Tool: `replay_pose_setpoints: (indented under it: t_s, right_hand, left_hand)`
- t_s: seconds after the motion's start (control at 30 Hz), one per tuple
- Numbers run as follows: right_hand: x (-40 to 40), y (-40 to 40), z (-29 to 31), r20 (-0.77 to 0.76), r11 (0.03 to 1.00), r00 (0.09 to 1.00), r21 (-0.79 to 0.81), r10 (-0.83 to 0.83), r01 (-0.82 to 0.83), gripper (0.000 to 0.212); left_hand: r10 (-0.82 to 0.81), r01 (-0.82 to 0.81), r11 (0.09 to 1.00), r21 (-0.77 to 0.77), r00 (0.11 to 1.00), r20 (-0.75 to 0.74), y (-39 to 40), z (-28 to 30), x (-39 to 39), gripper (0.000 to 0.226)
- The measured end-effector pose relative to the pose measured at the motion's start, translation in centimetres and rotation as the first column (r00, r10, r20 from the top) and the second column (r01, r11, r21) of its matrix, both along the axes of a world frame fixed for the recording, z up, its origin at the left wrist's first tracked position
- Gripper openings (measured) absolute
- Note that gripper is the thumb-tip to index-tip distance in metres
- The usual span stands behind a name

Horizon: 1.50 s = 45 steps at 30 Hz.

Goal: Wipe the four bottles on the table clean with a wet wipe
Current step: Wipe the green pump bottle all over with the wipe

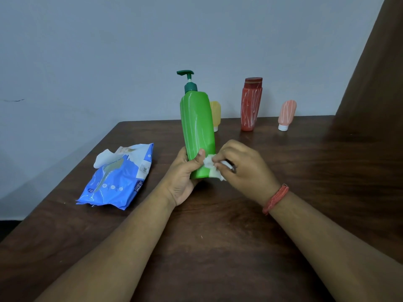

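The green pump bottle stands nearly upright above the middle of the dark wooden table, its dark green pump head pointing left, and its lower end is gripped by the left hand, whose thumb lies across the front of the bottle and whose fingers wrap round behind it. Whether the base touches the table cannot be told, since the hand covers it. The right hand pinches a crumpled white wet wipe between curled fingers and presses it against the bottle's lower right side, just beside the left thumb. A red thread band circles the right wrist. Behind the green bottle, near the table's far edge, a yellow bottle stands cap-down, partly hidden. To its right, well apart, stands a tall red bottle streaked with white marks, and further right a small pink bottle rests on its white cap, tilted slightly. On the left of the table lies a blue wipes pack, with 1 white wipe sticking out of its open top.
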State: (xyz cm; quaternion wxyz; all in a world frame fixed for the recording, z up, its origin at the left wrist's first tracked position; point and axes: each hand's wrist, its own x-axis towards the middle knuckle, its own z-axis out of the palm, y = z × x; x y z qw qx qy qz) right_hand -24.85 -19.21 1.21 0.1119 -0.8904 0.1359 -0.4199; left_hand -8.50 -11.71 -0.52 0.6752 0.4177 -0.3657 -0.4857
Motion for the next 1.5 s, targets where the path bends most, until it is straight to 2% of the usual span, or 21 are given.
replay_pose_setpoints:
  t_s: [0.1,0.27,0.4,0.57,0.67,0.73,0.83,0.9,0.97,1.03,1.13,1.2,1.33,1.43,1.5]
  right_hand:
    - [-0.1,0.1,-0.1,-0.093,0.996,0.993,-0.055,0.07,-0.076,0.007]
    - [-0.2,-0.2,0.2,0.032,0.999,0.998,-0.027,-0.046,0.047,0.007]
    - [-0.3,0.1,0.1,-0.066,0.995,0.997,-0.098,0.029,-0.036,0.007]
    - [-0.1,-0.1,0.3,0.101,0.994,0.99,-0.037,-0.097,0.101,0.007]
    - [-0.3,0.2,0.0,-0.007,0.996,0.999,-0.08,-0.033,0.033,0.009]
    - [-0.5,0.1,0.1,-0.03,0.988,0.997,-0.135,-0.075,0.07,0.009]
    - [-0.6,-0.5,0.5,0.081,0.968,0.972,-0.109,-0.219,0.227,0.009]
    - [-0.5,-0.5,0.4,0.075,0.971,0.978,-0.125,-0.197,0.205,0.008]
    - [-0.4,-0.3,0.2,0.006,0.971,0.992,-0.203,-0.13,0.128,0.007]
    - [-0.3,-0.3,0.4,0.01,0.962,0.991,-0.238,-0.135,0.134,0.006]
    - [-0.4,-0.7,0.9,0.168,0.957,0.96,-0.149,-0.224,0.249,0.008]
    - [-0.5,-0.6,1.1,0.199,0.961,0.953,-0.109,-0.23,0.255,0.008]
    - [-0.4,-0.3,0.8,0.097,0.968,0.984,-0.193,-0.146,0.163,0.008]
    - [-0.7,-1.0,1.4,0.242,0.959,0.941,-0.099,-0.236,0.266,0.008]
    - [-0.8,-0.9,1.3,0.25,0.961,0.939,-0.081,-0.237,0.264,0.008]
  left_hand:
    - [0.006,-0.006,1.0,0.001,1.0,-0.012,0.0,0.0,0.3,0.059]
    - [-0.033,0.033,0.999,0.002,0.998,0.05,-0.1,-0.1,-0.2,0.047]
    - [-0.018,0.018,1.0,-0.004,0.999,0.042,-0.1,-0.1,-0.2,0.039]
    - [-0.046,0.045,0.999,0.003,0.997,0.06,0.0,-0.2,-0.4,0.036]
    - [-0.053,0.052,0.998,0.018,0.998,0.039,-0.1,-0.4,-0.2,0.021]
    - [-0.051,0.05,0.998,0.026,0.998,0.036,-0.1,-0.4,-0.2,0.02]
    - [-0.046,0.045,0.999,0.018,0.996,0.071,-0.1,-0.2,-0.5,0.035]
    - [-0.042,0.041,0.999,0.012,0.996,0.081,-0.2,-0.3,-0.5,0.036]
    - [-0.027,0.027,1.0,0.001,0.998,0.064,-0.2,-0.5,-0.4,0.026]
    - [-0.032,0.032,0.999,-0.001,0.997,0.073,-0.3,-0.6,-0.3,0.022]
    - [-0.063,0.061,0.998,0.014,0.983,0.171,-0.2,-0.5,-0.5,0.043]
    - [-0.068,0.066,0.998,0.018,0.972,0.227,-0.2,-0.6,-0.7,0.049]
    - [-0.057,0.058,0.998,0.001,0.976,0.21,-0.2,-0.6,-0.7,0.048]
    - [-0.069,0.069,0.998,0.013,0.96,0.271,-0.2,-0.6,-0.8,0.045]
    - [-0.076,0.074,0.997,0.017,0.951,0.301,-0.1,-0.7,-0.8,0.043]
